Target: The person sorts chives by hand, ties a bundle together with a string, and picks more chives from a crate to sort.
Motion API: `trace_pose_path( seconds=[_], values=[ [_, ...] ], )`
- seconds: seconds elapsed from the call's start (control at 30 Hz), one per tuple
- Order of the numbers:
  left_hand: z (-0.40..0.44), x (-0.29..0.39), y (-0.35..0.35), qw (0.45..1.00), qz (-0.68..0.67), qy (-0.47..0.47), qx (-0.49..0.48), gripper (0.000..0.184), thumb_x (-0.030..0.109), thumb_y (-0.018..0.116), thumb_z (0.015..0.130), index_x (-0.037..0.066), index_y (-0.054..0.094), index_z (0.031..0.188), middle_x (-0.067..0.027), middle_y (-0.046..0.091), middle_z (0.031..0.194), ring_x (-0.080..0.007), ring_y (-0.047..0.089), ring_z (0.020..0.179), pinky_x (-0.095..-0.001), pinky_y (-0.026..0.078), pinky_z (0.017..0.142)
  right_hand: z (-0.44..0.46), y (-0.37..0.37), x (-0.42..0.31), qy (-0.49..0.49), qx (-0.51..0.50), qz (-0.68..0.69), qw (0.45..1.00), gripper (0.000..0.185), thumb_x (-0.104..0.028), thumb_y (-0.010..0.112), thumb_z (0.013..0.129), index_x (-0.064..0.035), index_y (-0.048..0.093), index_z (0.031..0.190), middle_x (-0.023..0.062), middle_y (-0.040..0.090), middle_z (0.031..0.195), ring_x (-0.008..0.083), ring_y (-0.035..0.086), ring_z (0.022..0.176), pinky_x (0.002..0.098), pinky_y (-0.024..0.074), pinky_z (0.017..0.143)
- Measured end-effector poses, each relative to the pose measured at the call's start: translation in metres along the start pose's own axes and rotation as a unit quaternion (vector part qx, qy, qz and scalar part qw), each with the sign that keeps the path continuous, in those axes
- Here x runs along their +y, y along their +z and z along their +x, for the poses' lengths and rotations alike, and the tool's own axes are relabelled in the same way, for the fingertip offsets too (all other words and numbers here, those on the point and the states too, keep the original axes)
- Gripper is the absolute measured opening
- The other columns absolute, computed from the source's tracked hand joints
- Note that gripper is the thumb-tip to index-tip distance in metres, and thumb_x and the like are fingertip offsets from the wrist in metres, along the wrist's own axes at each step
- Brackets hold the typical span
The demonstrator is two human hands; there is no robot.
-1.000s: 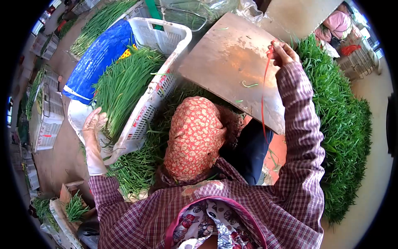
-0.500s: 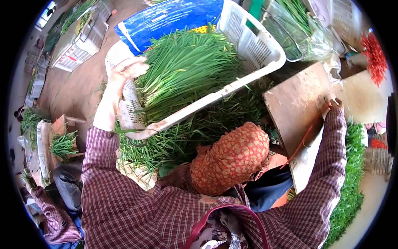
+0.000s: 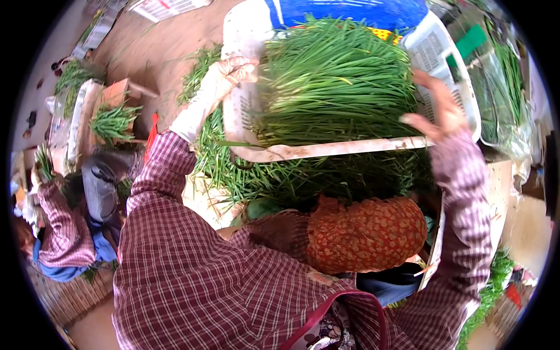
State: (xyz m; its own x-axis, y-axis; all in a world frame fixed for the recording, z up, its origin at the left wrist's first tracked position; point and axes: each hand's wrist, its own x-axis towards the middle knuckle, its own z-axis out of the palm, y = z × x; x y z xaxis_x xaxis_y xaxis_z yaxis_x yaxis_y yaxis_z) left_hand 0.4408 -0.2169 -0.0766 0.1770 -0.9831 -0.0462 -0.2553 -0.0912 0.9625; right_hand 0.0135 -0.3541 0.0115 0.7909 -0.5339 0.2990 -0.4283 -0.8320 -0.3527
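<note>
A large bundle of green garlic chives lies in a white plastic crate, pale stems toward the left and leaf tips toward the right. My left hand, in a pale glove, has its fingers curled at the crate's left rim, beside the stem ends. My right hand is at the right end of the bundle, inside the crate's right side. Its thumb and fingers are spread near the leaf tips, with nothing held between them.
Loose greens lie beneath the crate's near side. A red patterned cloth bulges over my lap. Blue sheeting covers the crate's far side. Bagged greens stand at right. Another person works at left beside a small bunch.
My right hand has left the board at the right and come to the chives' tips. My left hand's fingers have curled from outstretched. The view has turned, shifting the crate rightward.
</note>
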Motion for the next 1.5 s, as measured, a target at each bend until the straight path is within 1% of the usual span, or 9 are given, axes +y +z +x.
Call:
trace_pose_path(
  seconds=[0.1,0.37,0.53,0.73,0.9,1.13,1.23,1.33,1.5],
  values=[
    [-0.01,-0.004,0.006,0.998,0.035,0.029,0.054,0.02,0.017,0.059,0.09,0.01,0.066,0.107,-0.0033,0.068,0.095,-0.0107,0.064,0.079,-0.0249,0.052,0.077,0.078,0.079,-0.05,0.023,-0.215,-0.081,0.973,0.1,-0.027,0.083,0.063,-0.0201,0.025,0.144,0.0102,0.042,0.139,0.0282,0.038,0.129,0.0413,0.0281,0.11],
    [-0.007,-0.013,0.025,0.992,-0.045,0.039,0.11,0.02,0.015,0.061,0.089,0.005,0.066,0.106,-0.0027,0.067,0.08,-0.0083,0.061,0.062,-0.0206,0.05,0.062,0.15,0.207,-0.067,-0.059,-0.358,-0.109,0.925,0.106,-0.043,0.08,0.063,-0.0182,0.018,0.145,0.0049,0.023,0.149,0.0219,0.022,0.138,0.0454,0.0175,0.114],
    [-0.004,-0.016,0.025,0.99,0.049,0.053,0.122,0.021,0.012,0.063,0.087,0.007,0.066,0.107,-0.0038,0.067,0.079,-0.0074,0.062,0.061,-0.0214,0.052,0.062,0.167,0.236,-0.068,-0.074,-0.397,-0.116,0.907,0.109,-0.045,0.081,0.061,-0.0179,0.018,0.145,0.0056,0.024,0.149,0.0219,0.021,0.138,0.0478,0.0178,0.113],
    [-0.003,-0.014,0.029,0.986,-0.112,0.045,0.113,0.018,0.006,0.064,0.084,0.006,0.068,0.102,-0.0033,0.067,0.075,-0.0091,0.062,0.062,-0.0217,0.052,0.058,0.168,0.239,-0.075,-0.082,-0.476,-0.164,0.86,0.11,-0.053,0.081,0.057,-0.0185,0.022,0.144,0.0089,0.042,0.136,0.0246,0.035,0.13,0.0477,0.019,0.112],
    [-0.005,-0.011,0.03,0.99,0.019,0.064,0.123,0.018,0.004,0.066,0.082,0.007,0.069,0.1,-0.0033,0.068,0.076,-0.0088,0.062,0.061,-0.0213,0.053,0.059,0.159,0.237,-0.074,-0.116,-0.443,-0.182,0.87,0.085,-0.057,0.079,0.055,-0.0124,0.055,0.122,0.0064,0.048,0.121,0.0241,0.04,0.121,0.0458,0.0255,0.107],
    [-0.008,-0.003,0.029,0.988,0.095,0.065,0.104,0.021,0.0,0.057,0.087,0.003,0.066,0.106,-0.004,0.066,0.082,-0.0095,0.061,0.065,-0.0215,0.05,0.062,0.157,0.252,-0.058,-0.161,-0.419,-0.108,0.887,0.083,-0.05,0.08,0.055,-0.013,0.051,0.123,0.0057,0.046,0.126,0.0259,0.044,0.118,0.0432,0.0323,0.102],
    [-0.009,-0.001,0.03,0.976,0.161,0.088,0.117,0.02,-0.001,0.057,0.087,0.002,0.067,0.104,-0.0039,0.066,0.082,-0.0092,0.061,0.065,-0.0215,0.049,0.062,0.155,0.246,-0.057,-0.144,-0.431,-0.103,0.885,0.072,-0.044,0.08,0.059,-0.0126,0.049,0.117,0.0073,0.057,0.114,0.0295,0.052,0.109,0.0417,0.0396,0.096],
    [-0.006,-0.01,0.029,0.993,0.001,0.06,0.103,0.02,-0.003,0.057,0.086,0.002,0.067,0.103,-0.0044,0.067,0.083,-0.0093,0.061,0.065,-0.0209,0.049,0.062,0.148,0.241,-0.056,-0.13,-0.413,-0.088,0.897,0.062,-0.038,0.079,0.062,-0.0131,0.049,0.111,0.008,0.063,0.1,0.0296,0.057,0.102,0.0411,0.0452,0.088],
    [-0.008,-0.004,0.028,0.987,0.123,0.036,0.1,0.022,-0.004,0.058,0.085,0.002,0.066,0.104,-0.006,0.067,0.089,-0.0089,0.061,0.07,-0.0198,0.05,0.064,0.144,0.228,-0.05,-0.068,-0.354,-0.059,0.931,0.052,-0.033,0.077,0.065,-0.0168,0.051,0.107,0.0054,0.066,0.093,0.0273,0.063,0.087,0.0416,0.0479,0.083]
  ],
)
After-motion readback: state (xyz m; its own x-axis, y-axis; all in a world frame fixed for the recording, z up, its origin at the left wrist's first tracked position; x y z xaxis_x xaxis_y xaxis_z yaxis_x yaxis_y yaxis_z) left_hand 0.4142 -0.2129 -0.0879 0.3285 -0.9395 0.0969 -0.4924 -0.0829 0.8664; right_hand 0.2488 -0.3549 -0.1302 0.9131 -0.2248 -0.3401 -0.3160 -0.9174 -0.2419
